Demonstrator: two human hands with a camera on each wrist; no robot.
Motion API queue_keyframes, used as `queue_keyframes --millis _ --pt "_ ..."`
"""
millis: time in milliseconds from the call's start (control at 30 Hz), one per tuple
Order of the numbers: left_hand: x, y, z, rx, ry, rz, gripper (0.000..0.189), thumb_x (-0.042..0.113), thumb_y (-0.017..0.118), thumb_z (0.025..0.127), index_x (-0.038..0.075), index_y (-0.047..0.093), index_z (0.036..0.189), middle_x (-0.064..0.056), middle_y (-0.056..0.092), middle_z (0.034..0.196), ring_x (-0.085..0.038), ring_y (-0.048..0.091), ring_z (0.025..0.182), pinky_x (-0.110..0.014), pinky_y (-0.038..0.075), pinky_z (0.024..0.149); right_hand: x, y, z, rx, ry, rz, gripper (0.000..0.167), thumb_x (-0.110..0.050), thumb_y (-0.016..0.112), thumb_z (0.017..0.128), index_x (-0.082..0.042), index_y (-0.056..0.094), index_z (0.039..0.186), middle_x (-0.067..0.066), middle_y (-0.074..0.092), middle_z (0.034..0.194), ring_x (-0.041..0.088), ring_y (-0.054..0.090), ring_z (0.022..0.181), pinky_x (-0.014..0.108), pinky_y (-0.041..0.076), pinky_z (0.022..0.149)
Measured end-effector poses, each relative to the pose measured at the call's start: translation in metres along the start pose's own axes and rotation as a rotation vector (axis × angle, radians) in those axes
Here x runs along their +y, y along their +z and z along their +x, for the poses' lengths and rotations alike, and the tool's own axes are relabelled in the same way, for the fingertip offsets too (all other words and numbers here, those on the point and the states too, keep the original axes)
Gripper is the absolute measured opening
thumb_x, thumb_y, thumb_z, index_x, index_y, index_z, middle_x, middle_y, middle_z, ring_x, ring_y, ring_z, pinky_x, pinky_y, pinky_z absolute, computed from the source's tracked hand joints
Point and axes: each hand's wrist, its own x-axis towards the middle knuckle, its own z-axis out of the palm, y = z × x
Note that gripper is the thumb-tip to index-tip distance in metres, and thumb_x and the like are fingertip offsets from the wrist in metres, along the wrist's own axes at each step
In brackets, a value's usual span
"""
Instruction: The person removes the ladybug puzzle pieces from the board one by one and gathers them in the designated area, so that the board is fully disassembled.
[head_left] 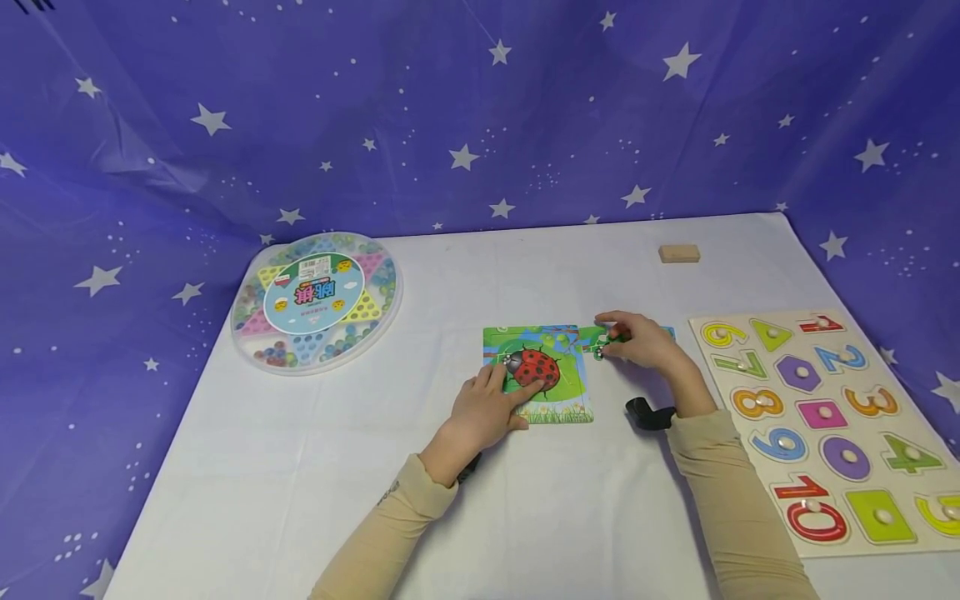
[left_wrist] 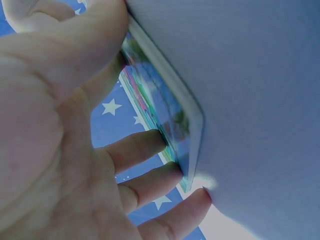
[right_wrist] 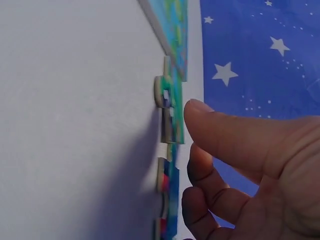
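Observation:
In the head view a ladybug jigsaw puzzle [head_left: 566, 392] lies flat on the white table. My left hand [head_left: 483, 410] rests on its left side, fingers spread over the picture and the edge; the left wrist view shows the fingertips touching the board's rim. Right of the puzzle lie several loose jigsaw pieces [right_wrist: 172, 125], green, blue and red, partly hidden by my right hand [head_left: 641, 340] in the head view. That hand hovers just over them with its thumb and fingers loosely bent and apart. Nothing shows between its fingers in the right wrist view.
A round Chinese checkers box [head_left: 315, 304] with marbles stands at the back left. A wooden block [head_left: 678, 253] lies at the back right. On the right is a number-and-shape peg board [head_left: 817, 442]. A black wrist camera [head_left: 648, 414] sits by my right wrist.

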Motion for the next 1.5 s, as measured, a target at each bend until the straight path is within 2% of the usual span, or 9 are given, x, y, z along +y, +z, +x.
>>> queue_keyframes --millis 167,267,400,500,667,767,933,1200,1500 --pt "-0.001 0.0 0.0 0.024 0.008 -0.006 0.059 0.056 0.044 0.084 0.042 0.029 0.14 -0.011 0.035 0.12 -0.023 0.033 0.107 -0.034 0.041 0.078 -0.005 0.0 -0.007 0.003 -0.032 0.031 0.049 -0.002 0.065 0.08 0.004 0.048 0.126 0.016 0.05 0.09 0.022 0.042 0.075 0.032 0.035 0.065" --pt "-0.001 0.0 0.0 0.027 0.009 -0.01 0.059 0.056 0.044 0.084 0.042 0.03 0.139 -0.012 0.034 0.124 -0.024 0.034 0.109 -0.036 0.041 0.08 -0.011 0.005 -0.012 -0.029 -0.093 0.024 0.048 -0.005 0.067 0.08 0.003 0.05 0.124 0.014 0.05 0.089 0.022 0.042 0.074 0.032 0.035 0.065" --pt "-0.001 0.001 0.0 0.017 0.004 -0.004 0.059 0.057 0.044 0.084 0.043 0.028 0.139 -0.013 0.033 0.129 -0.025 0.034 0.113 -0.036 0.041 0.083 -0.018 0.022 -0.018 -0.089 -0.184 -0.066 0.049 -0.009 0.071 0.078 0.002 0.053 0.122 0.012 0.053 0.09 0.023 0.045 0.079 0.034 0.037 0.069" --pt "0.0 0.0 0.001 0.007 0.003 -0.007 0.06 0.057 0.044 0.084 0.043 0.028 0.14 -0.013 0.032 0.13 -0.025 0.033 0.115 -0.037 0.041 0.084 -0.02 0.033 -0.02 -0.109 -0.21 -0.15 0.056 -0.012 0.074 0.075 0.003 0.051 0.124 0.012 0.052 0.095 0.024 0.046 0.083 0.036 0.039 0.071" --pt "0.0 -0.002 0.0 0.01 0.005 -0.028 0.06 0.056 0.045 0.084 0.042 0.028 0.14 -0.013 0.033 0.128 -0.025 0.034 0.114 -0.037 0.041 0.083 -0.021 0.043 -0.021 -0.106 -0.197 -0.217 0.067 -0.015 0.076 0.073 0.006 0.045 0.129 0.011 0.047 0.091 0.023 0.043 0.078 0.034 0.038 0.065" --pt "0.0 -0.002 0.0 0.01 0.003 -0.039 0.061 0.056 0.046 0.083 0.042 0.029 0.14 -0.013 0.032 0.131 -0.026 0.034 0.116 -0.038 0.041 0.084 -0.021 0.045 -0.021 -0.105 -0.186 -0.227 0.063 -0.014 0.076 0.073 0.006 0.048 0.126 0.01 0.045 0.088 0.022 0.043 0.076 0.033 0.037 0.065" --pt "0.0 -0.003 0.0 0.015 -0.002 -0.041 0.061 0.057 0.047 0.083 0.042 0.03 0.139 -0.014 0.032 0.134 -0.027 0.034 0.118 -0.038 0.041 0.085 -0.021 0.047 -0.022 -0.086 -0.179 -0.217 0.055 -0.014 0.076 0.073 0.003 0.053 0.12 0.01 0.045 0.088 0.021 0.043 0.076 0.033 0.038 0.065" --pt "0.0 -0.001 -0.002 0.054 0.008 -0.03 0.061 0.056 0.049 0.082 0.04 0.033 0.139 -0.015 0.033 0.135 -0.029 0.037 0.117 -0.038 0.043 0.082 -0.021 0.052 -0.024 -0.038 -0.17 -0.192 0.053 -0.01 0.078 0.07 0.001 0.053 0.116 0.009 0.046 0.086 0.02 0.042 0.075 0.032 0.037 0.064" --pt "-0.001 -0.002 -0.002 0.072 0.009 0.009 0.061 0.058 0.048 0.082 0.041 0.033 0.139 -0.014 0.035 0.132 -0.028 0.039 0.114 -0.037 0.044 0.08 -0.022 0.052 -0.022 -0.063 -0.193 -0.117 0.05 -0.001 0.074 0.072 -0.002 0.05 0.115 0.008 0.049 0.084 0.019 0.046 0.071 0.033 0.04 0.062"
